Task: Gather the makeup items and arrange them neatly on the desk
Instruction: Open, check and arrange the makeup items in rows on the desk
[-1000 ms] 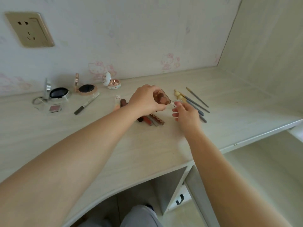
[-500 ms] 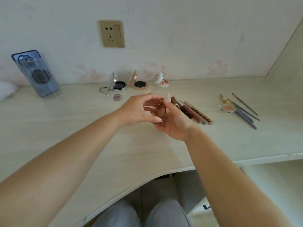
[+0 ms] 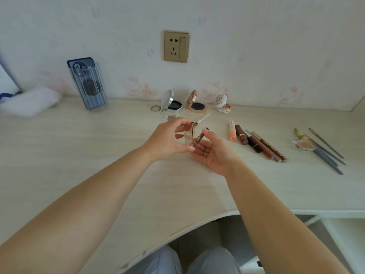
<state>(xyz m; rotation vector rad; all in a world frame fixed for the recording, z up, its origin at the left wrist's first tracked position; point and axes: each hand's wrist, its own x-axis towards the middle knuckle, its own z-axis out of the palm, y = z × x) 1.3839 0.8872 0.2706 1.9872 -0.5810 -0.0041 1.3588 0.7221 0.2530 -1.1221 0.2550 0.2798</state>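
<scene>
Both hands (image 3: 167,140) hold open brown compact (image 3: 192,135); no legible writing

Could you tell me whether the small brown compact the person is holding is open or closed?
Open: the small brown compact has two halves splayed apart in a V between the left hand and right hand.
</scene>
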